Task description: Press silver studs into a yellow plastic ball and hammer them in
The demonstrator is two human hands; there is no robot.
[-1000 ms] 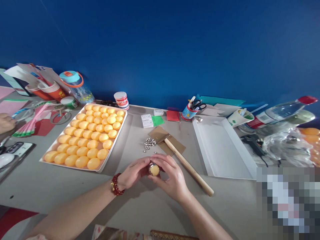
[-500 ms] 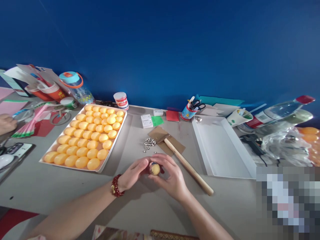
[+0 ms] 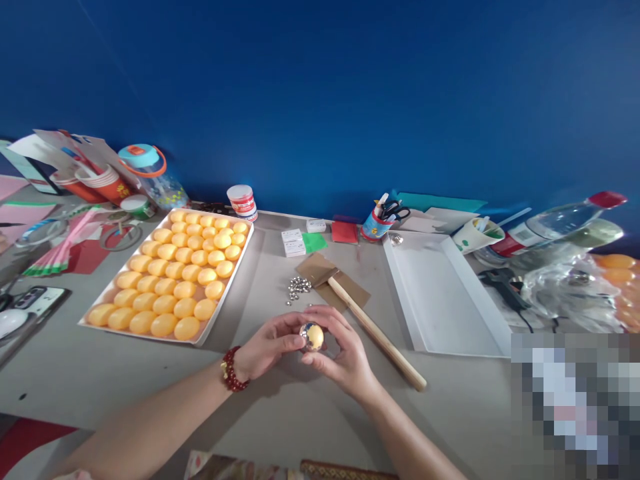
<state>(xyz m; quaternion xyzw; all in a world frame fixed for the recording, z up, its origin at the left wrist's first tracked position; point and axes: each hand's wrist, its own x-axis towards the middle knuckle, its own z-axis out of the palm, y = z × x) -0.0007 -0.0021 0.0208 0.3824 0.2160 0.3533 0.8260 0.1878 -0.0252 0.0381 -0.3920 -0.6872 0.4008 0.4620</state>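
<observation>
Between my two hands is a small round ball (image 3: pixel 313 337), yellow on the side facing up and shiny, silvery and dark around it. My left hand (image 3: pixel 273 343), with a dark red bead bracelet at its wrist, pinches the ball from the left with thumb and fingers. Curved around its right side, my right hand (image 3: pixel 345 350) has its thumb at the lower edge and fingertips behind. A pile of small silver bells or beads (image 3: pixel 299 287) lies just beyond my hands. To their right rests a hammer (image 3: pixel 377 330) with a wooden handle, its head end on brown cardboard (image 3: pixel 355 288).
At left stands a shallow tray (image 3: pixel 199 340) of orange balls; at right, a white tray (image 3: pixel 440 293). Small white boxes (image 3: pixel 294 245), a pen cup with scissors (image 3: pixel 376 225), a bottle (image 3: pixel 555 223) and a black glue gun (image 3: pixel 505 287) line the back and right.
The ball has turned and shifted slightly right, showing more of its shiny side. My left thumb has moved down onto it. Another person's hand at far left has drawn back.
</observation>
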